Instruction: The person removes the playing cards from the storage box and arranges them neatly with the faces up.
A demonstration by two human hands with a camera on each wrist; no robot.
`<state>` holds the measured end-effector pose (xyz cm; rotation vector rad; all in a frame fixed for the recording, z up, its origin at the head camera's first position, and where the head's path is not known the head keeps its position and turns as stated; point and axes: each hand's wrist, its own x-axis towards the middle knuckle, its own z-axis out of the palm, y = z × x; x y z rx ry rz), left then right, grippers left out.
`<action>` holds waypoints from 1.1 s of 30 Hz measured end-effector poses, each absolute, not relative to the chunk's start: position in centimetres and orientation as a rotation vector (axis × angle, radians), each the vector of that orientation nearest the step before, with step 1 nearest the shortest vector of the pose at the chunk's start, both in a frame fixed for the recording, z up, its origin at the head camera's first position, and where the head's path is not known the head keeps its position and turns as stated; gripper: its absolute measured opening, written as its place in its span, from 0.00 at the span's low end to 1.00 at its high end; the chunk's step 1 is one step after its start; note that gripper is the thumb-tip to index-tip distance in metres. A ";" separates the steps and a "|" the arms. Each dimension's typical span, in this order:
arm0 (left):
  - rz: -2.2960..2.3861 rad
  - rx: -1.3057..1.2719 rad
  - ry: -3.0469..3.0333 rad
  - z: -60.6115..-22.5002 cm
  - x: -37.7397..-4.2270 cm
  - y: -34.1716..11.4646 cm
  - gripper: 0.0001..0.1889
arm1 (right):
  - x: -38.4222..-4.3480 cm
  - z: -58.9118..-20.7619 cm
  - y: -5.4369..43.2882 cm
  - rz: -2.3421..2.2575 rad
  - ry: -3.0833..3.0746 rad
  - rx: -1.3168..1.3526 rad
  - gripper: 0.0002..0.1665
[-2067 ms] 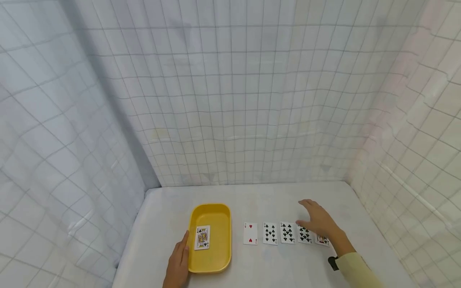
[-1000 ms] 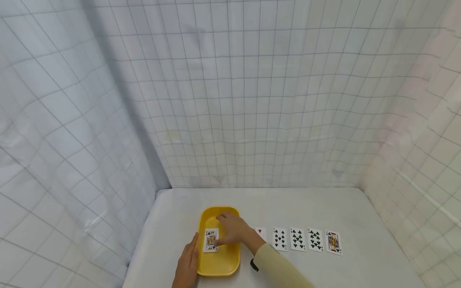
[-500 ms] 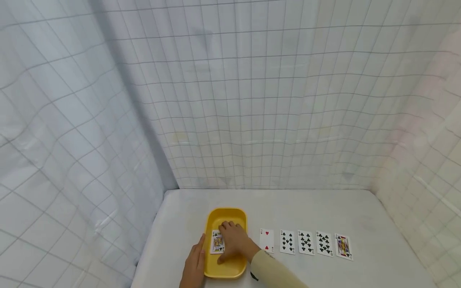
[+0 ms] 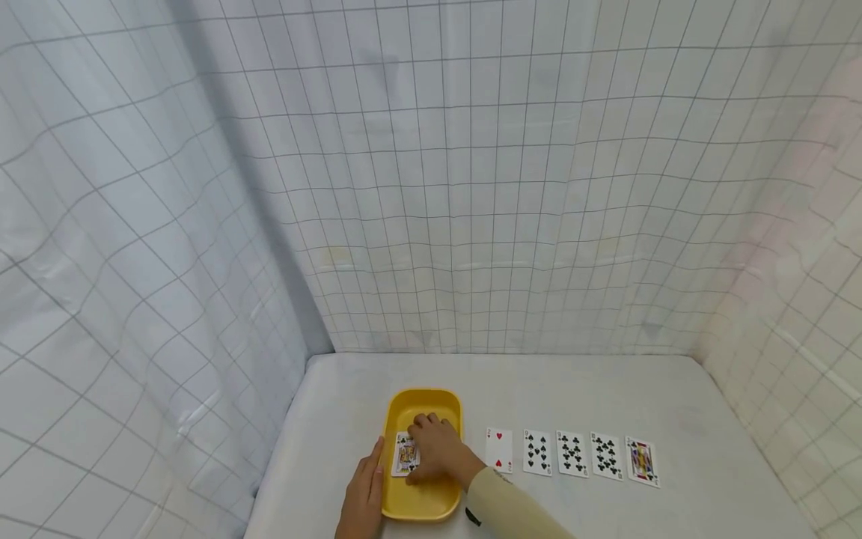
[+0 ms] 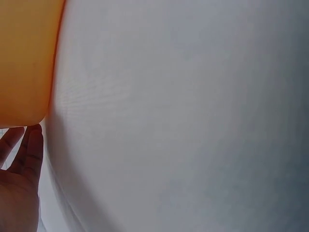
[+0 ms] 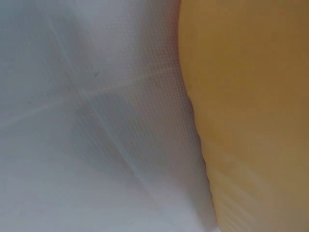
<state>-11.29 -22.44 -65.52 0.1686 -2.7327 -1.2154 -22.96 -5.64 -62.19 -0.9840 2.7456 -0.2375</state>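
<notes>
A yellow tray [image 4: 421, 512] stands left of the middle of the white table, with a club face card [image 4: 406, 455] face up inside it. My right hand [image 4: 439, 448] reaches into the tray over the card's right side. Its fingertips bend at the card's top edge and the thumb is at the bottom edge, pinching it. My left hand [image 4: 362, 495] lies along the tray's left side with straight fingers. In the left wrist view, the fingertips [image 5: 35, 130] touch the tray's wall [image 5: 26, 63]. The right wrist view shows no fingers.
Right of the tray a row of face-up cards lies on the table [image 4: 572, 397]: a two of hearts [image 4: 499, 451], a spade card [image 4: 538, 453], two club cards [image 4: 572, 454] and a face card [image 4: 643, 462]. A white gridded curtain [image 4: 458, 187] encloses the back and sides.
My right hand has come from above the right-hand cards into the tray. Its thumb has closed in on the face card, which has shifted slightly. My left hand stays at the tray.
</notes>
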 end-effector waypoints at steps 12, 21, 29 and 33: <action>-1.188 0.135 -2.721 -65.9 -11.3 -22.5 0.26 | -23.1 -61.8 -4.8 -0.238 2.791 -0.950 0.54; -1.179 0.175 -2.743 -65.1 -11.4 -22.6 0.26 | -23.4 -58.8 -2.1 -0.271 2.911 -0.933 0.53; -1.222 0.186 -2.796 -64.1 -11.2 -22.4 0.28 | -22.3 -56.0 3.3 -0.390 2.969 -0.889 0.53; -1.229 0.155 -2.791 -64.1 -11.3 -22.6 0.29 | -21.6 -55.6 6.7 -0.431 3.013 -0.833 0.53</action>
